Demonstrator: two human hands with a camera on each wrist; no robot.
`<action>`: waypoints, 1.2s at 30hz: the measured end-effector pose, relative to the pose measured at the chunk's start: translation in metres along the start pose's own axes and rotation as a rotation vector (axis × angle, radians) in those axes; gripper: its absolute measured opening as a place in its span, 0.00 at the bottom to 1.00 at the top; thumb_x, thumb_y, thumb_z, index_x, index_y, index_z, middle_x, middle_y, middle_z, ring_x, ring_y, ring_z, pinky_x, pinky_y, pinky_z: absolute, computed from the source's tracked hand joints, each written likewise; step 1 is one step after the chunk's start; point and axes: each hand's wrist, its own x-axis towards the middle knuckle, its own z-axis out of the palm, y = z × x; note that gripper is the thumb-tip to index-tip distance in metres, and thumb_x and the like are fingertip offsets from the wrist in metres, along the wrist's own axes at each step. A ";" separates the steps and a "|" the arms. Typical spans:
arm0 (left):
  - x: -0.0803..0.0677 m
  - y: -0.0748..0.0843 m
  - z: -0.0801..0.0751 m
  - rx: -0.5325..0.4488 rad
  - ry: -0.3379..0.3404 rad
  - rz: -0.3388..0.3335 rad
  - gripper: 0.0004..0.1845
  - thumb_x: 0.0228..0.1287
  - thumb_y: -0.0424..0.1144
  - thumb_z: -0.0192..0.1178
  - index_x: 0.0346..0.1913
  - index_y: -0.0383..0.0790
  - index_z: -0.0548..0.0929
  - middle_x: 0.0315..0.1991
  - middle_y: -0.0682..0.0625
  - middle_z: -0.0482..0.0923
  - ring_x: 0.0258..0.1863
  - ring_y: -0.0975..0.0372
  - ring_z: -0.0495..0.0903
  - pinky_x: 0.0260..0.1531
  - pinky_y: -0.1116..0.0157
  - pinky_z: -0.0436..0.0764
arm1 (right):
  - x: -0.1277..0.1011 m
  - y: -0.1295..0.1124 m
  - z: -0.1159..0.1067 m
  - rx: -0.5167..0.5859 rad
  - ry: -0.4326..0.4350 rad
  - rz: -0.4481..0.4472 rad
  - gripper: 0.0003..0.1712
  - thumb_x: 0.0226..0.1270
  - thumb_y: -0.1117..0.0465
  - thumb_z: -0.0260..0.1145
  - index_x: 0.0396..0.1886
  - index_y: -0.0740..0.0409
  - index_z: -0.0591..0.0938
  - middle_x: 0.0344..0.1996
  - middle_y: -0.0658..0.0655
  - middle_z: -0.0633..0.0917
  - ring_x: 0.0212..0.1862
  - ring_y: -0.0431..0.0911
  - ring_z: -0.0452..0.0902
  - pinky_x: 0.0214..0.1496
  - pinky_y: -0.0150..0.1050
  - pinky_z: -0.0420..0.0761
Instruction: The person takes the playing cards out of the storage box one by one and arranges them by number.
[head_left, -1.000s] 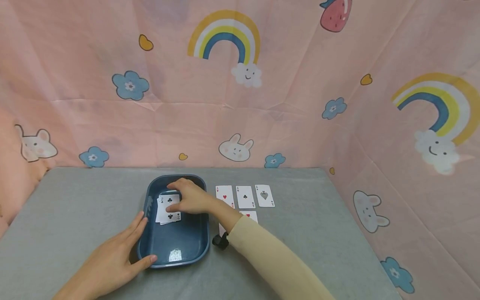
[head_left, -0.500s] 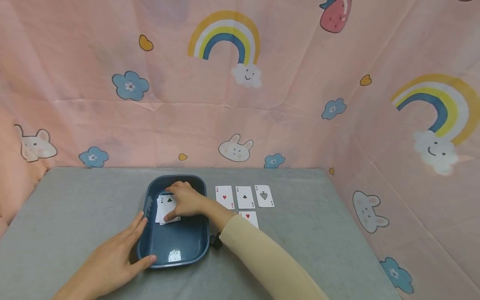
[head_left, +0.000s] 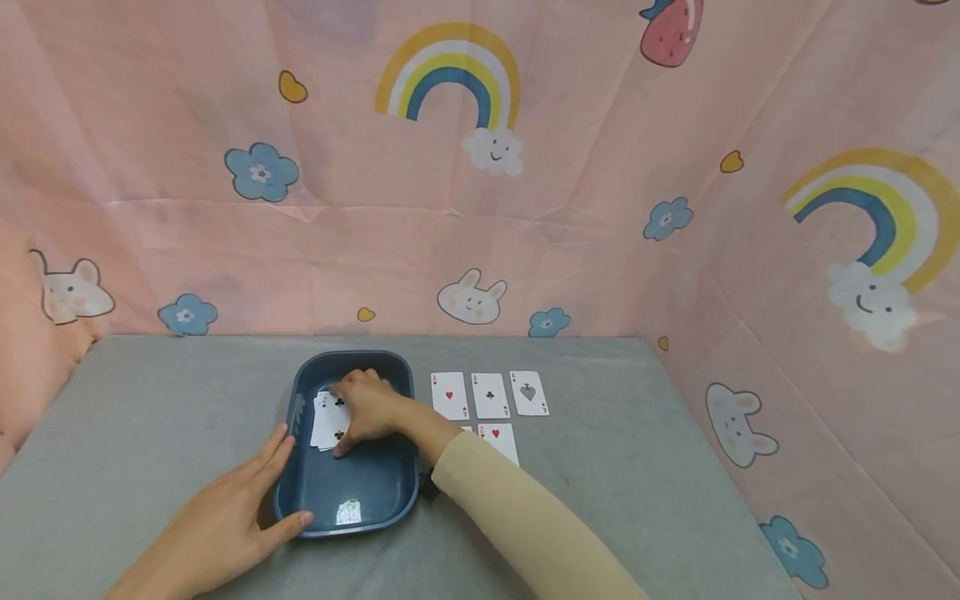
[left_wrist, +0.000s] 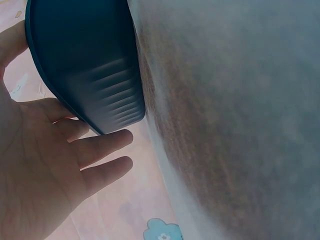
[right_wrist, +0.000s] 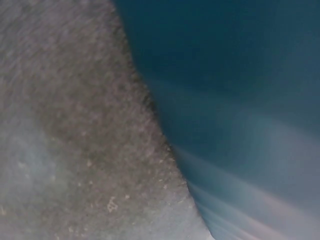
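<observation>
In the head view, a white two of clubs (head_left: 327, 421) lies face up on a small stack of playing cards inside a dark blue tray (head_left: 351, 492). My right hand (head_left: 369, 408) reaches over the tray's right rim. Its curled fingers are at the card's far edge and the thumb at its near edge, pinching it across; the card's right part is hidden. My left hand (head_left: 225, 512) rests with spread, fairly straight fingers against the tray's left side, its thumb at the near rim. The left wrist view shows the fingers (left_wrist: 102, 147) touching the ribbed tray wall (left_wrist: 107, 90).
Right of the tray lie an ace of hearts (head_left: 449, 395), an ace of clubs (head_left: 491, 395) and an ace of spades (head_left: 529, 392) in a row. Nearer is a two of hearts (head_left: 498, 442), with another card mostly hidden by my right sleeve (head_left: 525, 508). A pink cloth (head_left: 337, 233) hangs behind the grey tabletop (head_left: 637, 467).
My right hand has shifted slightly nearer over the stack, its thumb moving to the card's near edge and its fingers to the far edge. My left hand and the tray stay put.
</observation>
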 end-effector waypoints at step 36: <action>0.000 0.002 -0.002 0.000 -0.014 -0.018 0.61 0.61 0.78 0.60 0.79 0.30 0.64 0.80 0.33 0.57 0.67 0.36 0.75 0.55 0.36 0.80 | -0.007 -0.003 0.001 -0.148 0.041 -0.058 0.50 0.57 0.36 0.77 0.77 0.52 0.74 0.69 0.51 0.78 0.64 0.44 0.71 0.67 0.41 0.73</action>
